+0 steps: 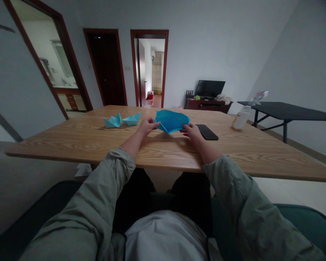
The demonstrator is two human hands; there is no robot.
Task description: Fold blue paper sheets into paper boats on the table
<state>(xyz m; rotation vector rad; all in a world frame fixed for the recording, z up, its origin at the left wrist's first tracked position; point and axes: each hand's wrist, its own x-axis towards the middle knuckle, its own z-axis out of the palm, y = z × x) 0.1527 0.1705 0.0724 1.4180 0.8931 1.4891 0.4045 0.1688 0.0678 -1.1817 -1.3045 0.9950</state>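
The folded blue paper sheet (171, 121) is at the centre of the work area, held between my hands. My left hand (148, 127) pinches the sheet's left edge with its fingertips. My right hand (192, 133) pinches the lower right edge the same way. Keep the pinch close to the edges and the tension even, so that the folds stay crisp and the paper does not buckle.

Left of the sheet lie a light-blue origami boat (112, 121) and a second light-blue origami boat (132, 119), nearly touching. Right of the sheet lies a black smartphone (208, 132), and farther right stands a white plastic bottle (240, 117). All rest on the light wood-grain surface (163, 152).
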